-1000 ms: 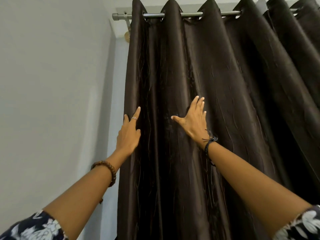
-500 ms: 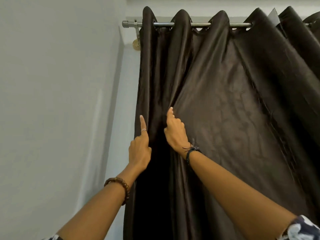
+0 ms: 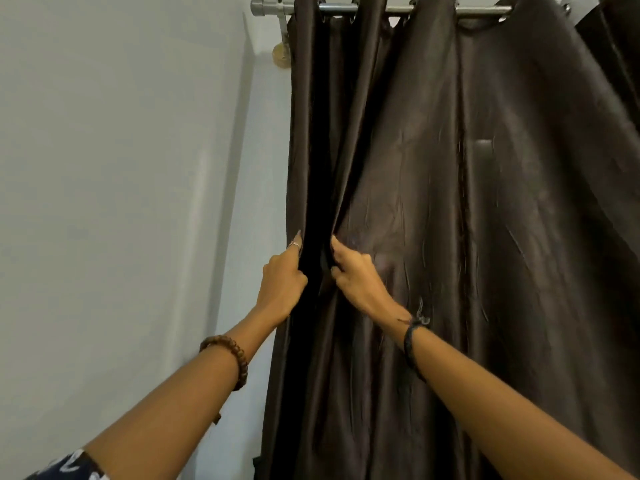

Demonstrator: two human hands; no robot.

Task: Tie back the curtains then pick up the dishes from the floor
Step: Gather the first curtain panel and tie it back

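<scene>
We judge this to be the gathering step of tying back the curtain (image 3: 450, 220), which hangs from the rod (image 3: 346, 8) beside the wall (image 3: 121, 168); no dishes are in view. Our left hand (image 3: 282, 282) grips the curtain's outer edge with curled fingers, forearm raised from lower left. Just beside it, our right hand (image 3: 356, 275) pinches a fold; next we need a tie to bind the bunched cloth.

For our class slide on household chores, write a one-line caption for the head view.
Both hands, left hand and right hand, gather folds of the dark curtain near the wall.
</scene>
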